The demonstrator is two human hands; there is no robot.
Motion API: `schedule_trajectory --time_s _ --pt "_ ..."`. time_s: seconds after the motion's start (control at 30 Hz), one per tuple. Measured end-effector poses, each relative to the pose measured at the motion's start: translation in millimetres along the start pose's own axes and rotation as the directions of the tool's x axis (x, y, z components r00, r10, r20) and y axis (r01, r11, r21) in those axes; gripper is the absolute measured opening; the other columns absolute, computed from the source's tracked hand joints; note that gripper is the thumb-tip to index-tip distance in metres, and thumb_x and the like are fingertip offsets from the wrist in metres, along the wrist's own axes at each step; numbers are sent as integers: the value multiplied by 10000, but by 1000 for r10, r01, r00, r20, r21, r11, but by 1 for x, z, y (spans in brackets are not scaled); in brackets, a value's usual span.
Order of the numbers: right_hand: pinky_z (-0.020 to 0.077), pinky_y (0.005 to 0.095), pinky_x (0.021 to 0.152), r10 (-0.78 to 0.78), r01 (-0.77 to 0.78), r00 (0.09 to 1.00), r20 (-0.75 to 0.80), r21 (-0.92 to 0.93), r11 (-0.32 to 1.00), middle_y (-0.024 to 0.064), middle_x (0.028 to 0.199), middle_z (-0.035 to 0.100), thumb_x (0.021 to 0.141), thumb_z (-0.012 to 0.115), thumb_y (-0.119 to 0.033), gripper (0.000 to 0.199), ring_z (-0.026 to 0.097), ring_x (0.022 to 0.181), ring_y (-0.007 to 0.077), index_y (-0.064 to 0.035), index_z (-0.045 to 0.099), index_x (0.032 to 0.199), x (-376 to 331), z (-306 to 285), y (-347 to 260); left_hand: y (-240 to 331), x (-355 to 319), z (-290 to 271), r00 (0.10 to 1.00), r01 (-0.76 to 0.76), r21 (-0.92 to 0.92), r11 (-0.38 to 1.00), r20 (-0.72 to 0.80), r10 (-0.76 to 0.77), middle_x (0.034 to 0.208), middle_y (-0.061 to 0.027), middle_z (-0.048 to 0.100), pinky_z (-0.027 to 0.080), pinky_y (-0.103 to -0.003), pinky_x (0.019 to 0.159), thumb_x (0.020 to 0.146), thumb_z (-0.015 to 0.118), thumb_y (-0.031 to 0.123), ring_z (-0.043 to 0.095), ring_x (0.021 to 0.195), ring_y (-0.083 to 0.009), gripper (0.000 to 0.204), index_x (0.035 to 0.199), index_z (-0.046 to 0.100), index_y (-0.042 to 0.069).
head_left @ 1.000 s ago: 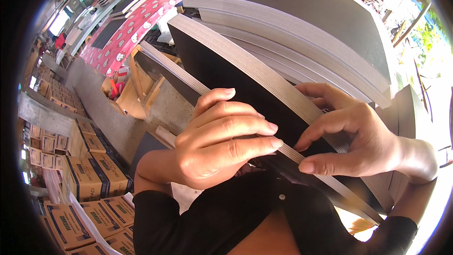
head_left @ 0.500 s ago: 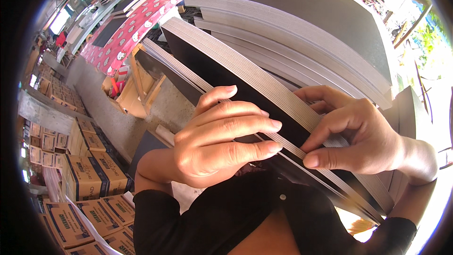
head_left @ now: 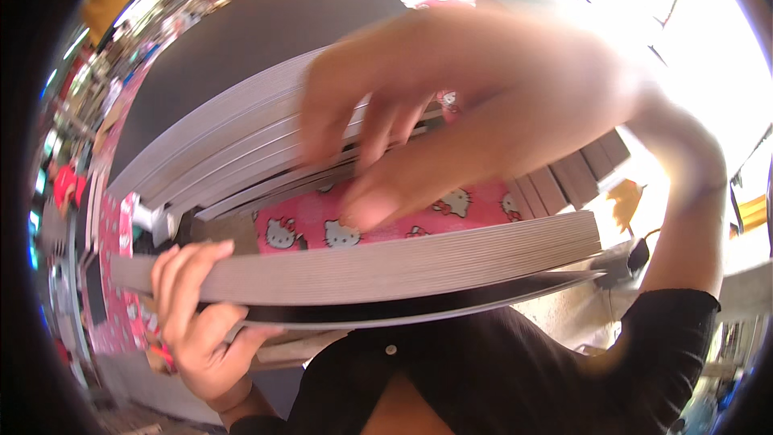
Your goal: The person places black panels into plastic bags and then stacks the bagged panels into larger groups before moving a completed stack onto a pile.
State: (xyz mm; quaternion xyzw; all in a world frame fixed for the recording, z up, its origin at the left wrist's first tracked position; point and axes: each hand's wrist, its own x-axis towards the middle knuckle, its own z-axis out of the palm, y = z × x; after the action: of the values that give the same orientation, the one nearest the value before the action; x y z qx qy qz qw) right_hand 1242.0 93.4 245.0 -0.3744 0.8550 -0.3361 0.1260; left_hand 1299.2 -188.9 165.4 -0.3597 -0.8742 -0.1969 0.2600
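Observation:
A thick stack of thin grey-edged boards stands on edge across my front. My left hand is closed round its left end, fingers on the edges and thumb below. One thin dark board leans apart from the stack on my side, touching near the left hand and gaping towards the right. Above the stack, my right hand is raised and blurred by motion, its curled fingers apart with nothing visible in them. Behind it lies a tall pile of dark-topped boards, partly covered by that hand.
A pink cartoon-print cloth covers the table beneath the boards. More boards stand on the right. Someone in a red shirt is at the far left. Strong light washes out the right side.
My view has swung round, and the stack now lies nearly level across my front. The left hand has gone to its left end; the right hand has come off the boards and risen.

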Motion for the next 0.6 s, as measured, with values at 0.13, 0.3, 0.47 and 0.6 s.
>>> schedule_trajectory --time_s 0.13,0.3,0.47,0.6 --pt "452 318 770 -2 -78 989 -145 -544 835 86 1019 569 706 687 -103 163 561 899 225 -59 646 857 -124 -59 31 2 -10 -2 997 -38 -38 999 -73 36 922 -221 588 383 -470 793 518 676 433 526 840 -373 467 641 469 33" --pt "444 332 829 345 -480 875 -339 -526 702 68 1094 514 627 698 -14 357 511 951 205 -140 675 961 -224 -24 63 -13 -7 8 993 -119 -105 987 -39 116 957 -250 569 417 -428 713 577 677 468 519 854 -367 485 674 474 38" --pt "483 318 747 137 -319 929 -343 -556 768 71 1031 547 638 700 -13 340 542 889 189 -130 678 957 -240 -15 95 -22 -8 5 993 -118 -70 991 1 118 1016 -259 557 409 -431 761 624 684 457 508 925 -377 481 686 481 26" --pt "502 296 670 30 -190 960 -278 -567 802 77 962 576 670 684 -21 257 582 806 180 -98 683 916 -239 -22 111 -32 -16 4 992 -119 -85 989 29 122 1054 -257 551 400 -440 793 604 700 437 500 977 -387 470 695 477 34"
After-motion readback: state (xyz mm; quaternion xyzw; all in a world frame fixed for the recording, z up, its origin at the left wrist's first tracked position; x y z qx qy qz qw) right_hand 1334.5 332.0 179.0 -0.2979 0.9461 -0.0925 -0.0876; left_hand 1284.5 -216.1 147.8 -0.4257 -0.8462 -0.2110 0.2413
